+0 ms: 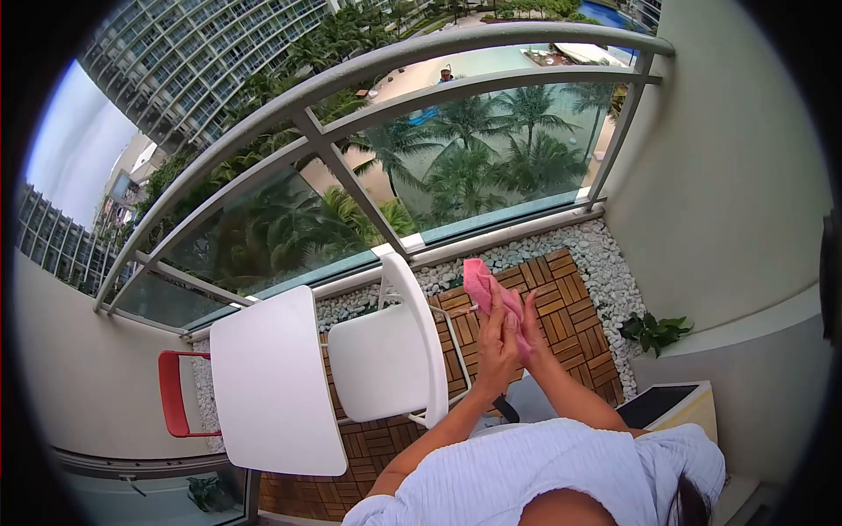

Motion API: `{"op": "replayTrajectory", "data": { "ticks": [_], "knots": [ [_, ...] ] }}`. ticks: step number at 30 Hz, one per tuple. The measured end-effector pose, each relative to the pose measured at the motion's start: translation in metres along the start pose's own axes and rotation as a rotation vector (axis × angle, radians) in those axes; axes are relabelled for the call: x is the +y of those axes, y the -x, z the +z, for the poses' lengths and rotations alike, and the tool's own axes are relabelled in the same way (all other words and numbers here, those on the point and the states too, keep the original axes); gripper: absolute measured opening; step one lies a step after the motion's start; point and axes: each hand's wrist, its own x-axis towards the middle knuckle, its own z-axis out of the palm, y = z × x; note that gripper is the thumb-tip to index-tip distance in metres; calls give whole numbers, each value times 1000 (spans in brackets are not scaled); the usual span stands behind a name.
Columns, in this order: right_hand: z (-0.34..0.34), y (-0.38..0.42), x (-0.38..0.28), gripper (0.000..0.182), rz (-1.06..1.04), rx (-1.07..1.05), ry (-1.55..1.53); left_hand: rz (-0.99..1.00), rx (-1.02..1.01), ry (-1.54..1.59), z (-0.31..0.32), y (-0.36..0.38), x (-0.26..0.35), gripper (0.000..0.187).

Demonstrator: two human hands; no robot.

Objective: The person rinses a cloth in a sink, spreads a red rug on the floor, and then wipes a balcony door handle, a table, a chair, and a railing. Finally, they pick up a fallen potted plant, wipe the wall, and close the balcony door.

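A pink cloth (479,279) is bunched between my two hands, its folded top end sticking out above the fingers. My left hand (497,346) presses on it from the left, fingers pointing up and closed against the fabric. From the other side my right hand (537,337) lies along the cloth, palm turned inward and fingers partly hidden by it. Both hands are held in front of my body, above the wooden deck tiles (570,302). To their left stands a white folding chair (381,359), apart from the hands.
A white table (272,386) stands left of the chair, with a red chair (174,394) beyond it. A metal railing with glass panels (298,136) runs along the balcony edge. White pebbles (605,272) border the deck. A leafy plant (653,331) and a dark-topped box (667,405) lie right.
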Motion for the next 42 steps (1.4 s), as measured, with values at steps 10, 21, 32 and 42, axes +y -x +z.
{"op": "replayTrajectory", "data": {
  "ticks": [10, 21, 32, 42],
  "knots": [
    [184, -167, -96, 33, 75, -403, 619, -13, 500, -358, -89, -91, 0, 84],
    [314, -447, -254, 36, -1526, -271, 2249, -152, 517, -269, -9, -198, -33, 67],
    [49, -364, -740, 43, -1090, 995, 2228, -359, 391, -475, 28, -222, -103, 60],
    [-77, -392, -812, 38, -846, 1387, 1398, -458, 284, -425, 54, -230, -91, 60]
  ]
}}
